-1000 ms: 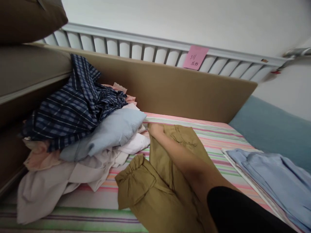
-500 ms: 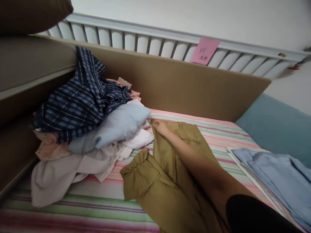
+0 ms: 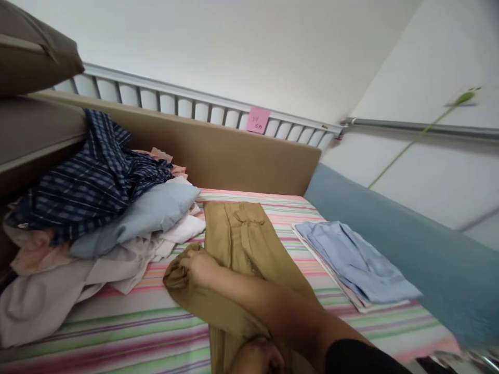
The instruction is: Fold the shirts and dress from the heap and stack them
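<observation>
An olive-brown garment (image 3: 255, 234) lies lengthwise on the striped bedding, with a tie or gathered strip near its far end; its exact kind I cannot tell. The fingers of my right hand (image 3: 200, 266) are closed on a bunched, gathered end of the cloth, at the garment's left side. From that hand a strip of the same fabric runs back toward me. At the bottom edge my left hand (image 3: 257, 357) shows only partly, its fingers curled against the garment beneath my right forearm.
To the left rises a heap of loose clothes with a dark blue plaid shirt (image 3: 89, 179) and light blue cloth (image 3: 156, 213). Folded light blue clothes (image 3: 351, 259) lie stacked on the right. A brown board (image 3: 249, 161) and blue-grey panel (image 3: 390, 223) border the striped bedding (image 3: 144, 322).
My right hand has left the garment's far left edge and come nearer, taking hold of the gathered end. My left hand has entered at the bottom. The view has turned right.
</observation>
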